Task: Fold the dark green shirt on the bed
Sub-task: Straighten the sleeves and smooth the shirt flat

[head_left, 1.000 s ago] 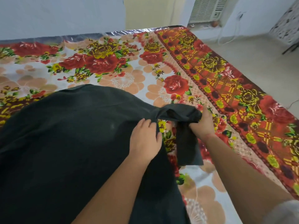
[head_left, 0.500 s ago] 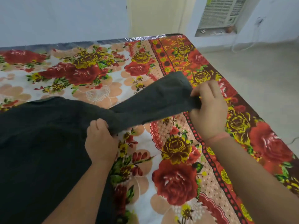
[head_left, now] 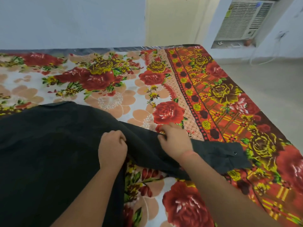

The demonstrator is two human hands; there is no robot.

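Note:
The dark green shirt (head_left: 49, 153) lies spread over the left half of the bed (head_left: 213, 99), its body running off the frame's left and bottom edges. One long sleeve (head_left: 218, 154) stretches flat to the right, its cuff with a small button lying on the red border of the bedsheet. My left hand (head_left: 112, 149) is fisted on the fabric where the sleeve joins the body. My right hand (head_left: 174, 140) pinches the sleeve's upper edge near the shoulder, and its forearm crosses over the sleeve.
The bed is covered with a floral sheet of red and yellow roses. Its right edge drops to a pale floor (head_left: 270, 89). A wall runs behind the bed, with a window air conditioner (head_left: 241, 20) at the upper right.
The sleeve, held up and stretched to the right half a second ago, now lies flat on the bed. My right hand has slid from the cuff end back toward the shoulder.

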